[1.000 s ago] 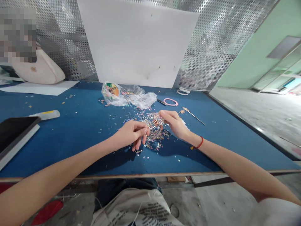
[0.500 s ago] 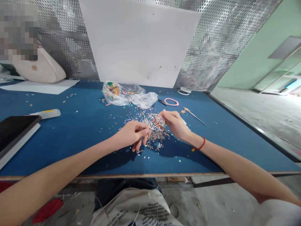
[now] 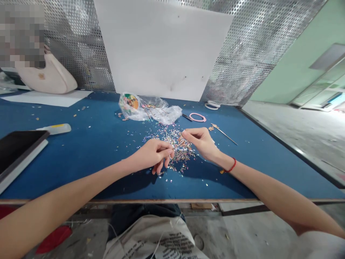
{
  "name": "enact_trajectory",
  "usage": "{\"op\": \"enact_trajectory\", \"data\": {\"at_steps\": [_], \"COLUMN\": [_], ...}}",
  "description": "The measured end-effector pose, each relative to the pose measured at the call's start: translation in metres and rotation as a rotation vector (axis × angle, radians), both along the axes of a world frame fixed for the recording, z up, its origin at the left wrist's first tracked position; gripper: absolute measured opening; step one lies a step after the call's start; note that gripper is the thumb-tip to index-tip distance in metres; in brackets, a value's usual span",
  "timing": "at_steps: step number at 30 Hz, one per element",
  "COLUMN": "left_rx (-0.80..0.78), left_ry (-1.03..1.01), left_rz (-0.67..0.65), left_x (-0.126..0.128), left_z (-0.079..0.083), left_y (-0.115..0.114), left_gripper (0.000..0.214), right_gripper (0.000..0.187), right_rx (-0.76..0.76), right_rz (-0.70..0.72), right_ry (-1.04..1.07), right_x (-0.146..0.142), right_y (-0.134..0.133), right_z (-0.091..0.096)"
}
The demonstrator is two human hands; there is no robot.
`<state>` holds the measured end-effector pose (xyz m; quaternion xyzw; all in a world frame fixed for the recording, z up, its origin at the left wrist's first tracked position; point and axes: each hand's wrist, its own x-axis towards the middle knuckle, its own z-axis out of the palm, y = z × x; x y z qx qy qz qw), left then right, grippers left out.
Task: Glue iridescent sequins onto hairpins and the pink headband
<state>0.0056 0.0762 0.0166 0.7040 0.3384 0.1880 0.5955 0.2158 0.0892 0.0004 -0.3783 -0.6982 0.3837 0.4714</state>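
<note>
Over a loose heap of shiny sequins (image 3: 183,155), my left hand (image 3: 159,154) pinches a thin metal stick (image 3: 176,146), which looks like a hair stick. The stick slants up toward my right hand (image 3: 198,141), whose thumb and forefinger are pressed together by its far end. What sits between those right fingertips is too small and partly hidden. Beyond my right hand lies another hair stick (image 3: 226,135) with a gold-coloured ornament at its end.
Behind the sequins are a crumpled clear plastic bag (image 3: 169,114), a pink ring (image 3: 197,117) and white rings (image 3: 212,105). At left lie a dark tablet-like device (image 3: 21,147), a translucent bottle (image 3: 56,128) and a pale handbag (image 3: 51,73). A white board (image 3: 164,46) stands behind.
My right fingers have shifted from around a glittering cluster at the stick's end to a pinch slightly higher. My left hand keeps its hold, almost still. The view has moved slightly.
</note>
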Motion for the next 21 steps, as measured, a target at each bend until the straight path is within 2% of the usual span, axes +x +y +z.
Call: {"op": "enact_trajectory", "data": {"at_steps": [2, 5, 9, 17, 21], "left_rx": [-0.002, -0.017, -0.04, -0.02, -0.021], "left_ry": [-0.01, -0.019, -0.013, 0.007, -0.007], "left_rz": [0.007, 0.037, 0.087, 0.083, 0.067], "left_x": [0.0002, 0.001, 0.0026, 0.004, 0.0048], "left_z": [0.0013, 0.0025, 0.0036, 0.0009, 0.0018], "left_y": [-0.0007, -0.0012, -0.0016, -0.0018, -0.0039], "left_gripper": [0.019, 0.019, 0.021, 0.019, 0.021], "right_gripper": [0.04, 0.03, 0.029, 0.019, 0.025], "right_rx": [-0.042, -0.032, 0.035, 0.171, 0.178], "right_rz": [0.027, 0.048, -0.034, -0.134, -0.156], "right_ry": [0.019, 0.047, 0.042, -0.045, -0.081], "right_x": [-0.0005, -0.0022, -0.0045, -0.0051, -0.0057], "right_y": [0.0008, 0.0003, -0.0012, -0.0048, -0.0054], "right_z": [0.0001, 0.0008, -0.0018, -0.0072, -0.0036]}}
